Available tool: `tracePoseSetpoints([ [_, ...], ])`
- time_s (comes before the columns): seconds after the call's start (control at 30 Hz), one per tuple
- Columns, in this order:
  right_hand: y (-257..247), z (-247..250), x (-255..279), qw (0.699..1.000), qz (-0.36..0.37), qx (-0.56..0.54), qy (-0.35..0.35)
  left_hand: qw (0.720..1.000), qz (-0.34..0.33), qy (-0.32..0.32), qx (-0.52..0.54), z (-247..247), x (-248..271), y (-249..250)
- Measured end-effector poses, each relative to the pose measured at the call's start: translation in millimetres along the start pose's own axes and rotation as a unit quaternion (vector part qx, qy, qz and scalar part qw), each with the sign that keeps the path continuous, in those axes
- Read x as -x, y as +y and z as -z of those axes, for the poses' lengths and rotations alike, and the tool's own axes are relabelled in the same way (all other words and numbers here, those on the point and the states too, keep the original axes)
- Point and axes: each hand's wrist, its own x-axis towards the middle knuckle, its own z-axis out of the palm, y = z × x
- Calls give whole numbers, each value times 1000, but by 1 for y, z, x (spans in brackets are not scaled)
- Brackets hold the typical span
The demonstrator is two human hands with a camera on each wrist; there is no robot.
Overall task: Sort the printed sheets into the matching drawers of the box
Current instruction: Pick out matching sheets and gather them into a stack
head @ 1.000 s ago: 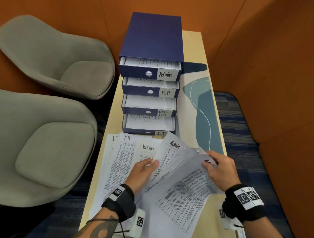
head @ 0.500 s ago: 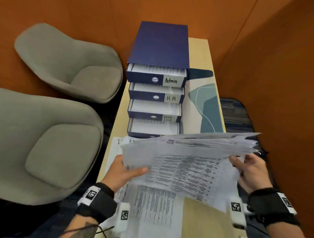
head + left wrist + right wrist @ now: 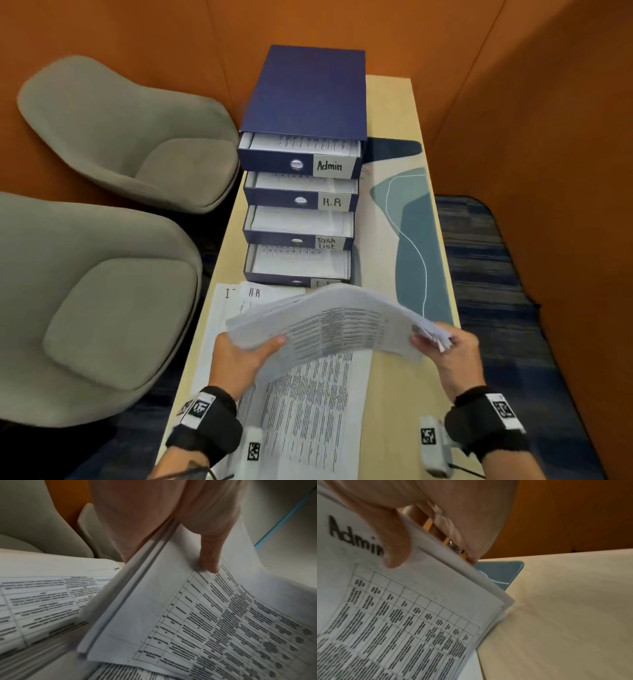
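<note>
Both hands hold one bowed stack of printed sheets (image 3: 339, 325) above the table, sideways across it. My left hand (image 3: 250, 349) grips its left edge, thumb on top (image 3: 210, 561). My right hand (image 3: 445, 346) pinches the right edge, where the top sheet reads "Admin" (image 3: 356, 536). More sheets lie flat below: one headed "H.R" (image 3: 254, 293), one headed "I" (image 3: 228, 293), and a dense printed page (image 3: 308, 411). The blue drawer box (image 3: 308, 92) stands beyond with its drawers pulled out stepwise: Admin (image 3: 329, 166), H.R (image 3: 331, 202), Task List (image 3: 326, 242), and the lowest (image 3: 298, 263). Paper lies in each.
The narrow pale wooden table (image 3: 394, 387) carries a teal and cream mat (image 3: 414, 246) right of the box. Two grey upholstered chairs (image 3: 130, 137) (image 3: 85, 308) stand close along the left. Orange walls (image 3: 548, 137) enclose the back and right.
The fanned sheets were gathered into one stack, lifted off the table and turned crosswise. My left hand went from resting on the pile to gripping the stack's left edge.
</note>
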Motion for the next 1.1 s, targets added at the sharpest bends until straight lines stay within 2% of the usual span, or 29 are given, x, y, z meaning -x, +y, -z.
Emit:
tracePoseSetpoints([
  [0.1, -4, 1, 2, 1000, -4, -17, 12, 999, -8, 28, 25, 1, 3, 1],
  [0.17, -13, 12, 5, 999, 22, -22, 12, 999, -35, 31, 28, 6, 9, 5],
  [0.27, -15, 25, 6, 995, 78, 59, -37, 998, -58, 8, 6, 10, 12, 4],
  [0.33, -2, 23, 4, 991, 56, 98, -69, 999, -41, -15, 1, 1, 10, -1],
  [0.4, 5, 13, 6, 993, 32, 100, -50, 1000, -25, -8, 2, -14, 7, -2],
  [0.47, 6, 12, 4, 996, 36, 76, -30, 999, -39, 9, 7, -23, 6, 6],
  [0.57, 0, 21, 5, 998, 41, 28, -30, 997, -71, -22, 6, -17, 5, 10],
  [0.67, 11, 20, 7, 999, -4, 39, -36, 998, -34, -52, -30, -18, 6, 0],
  [0.77, 19, 11, 9, 998, -56, 19, 9, 998, -16, -46, -36, -25, 9, -2],
  [0.87, 23, 13, 1, 997, -71, 10, 16, 999, -20, -32, -33, -23, 5, 3],
  [1.0, 27, 9, -1, 994, -97, 32, 34, 998, 21, -46, -42, -24, 4, 5],
  [1.1, 21, 11, -7, 995, -83, 16, 53, 999, 34, -30, 4, -20, 2, 9],
])
